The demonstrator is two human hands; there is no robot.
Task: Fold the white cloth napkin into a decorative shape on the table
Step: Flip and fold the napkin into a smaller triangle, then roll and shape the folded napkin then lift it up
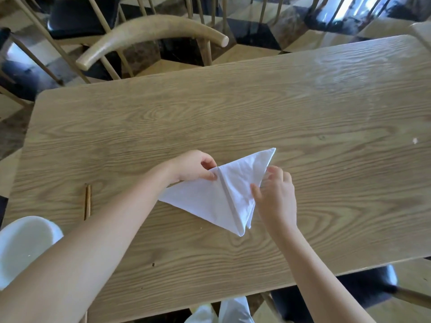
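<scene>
The white napkin (221,194) lies on the wooden counter (303,108) just in front of the person, already folded into a pointed shape with a raised centre crease running from its near tip away toward the far side. The left hand (193,167) pinches the far end of that crease between thumb and fingers; the right hand (276,194) has its fingers closed on the right flap's edge. The hands sit on opposite sides of the crease, so the next fold probably turns about that line, with the right flap nearest the right hand.
</scene>
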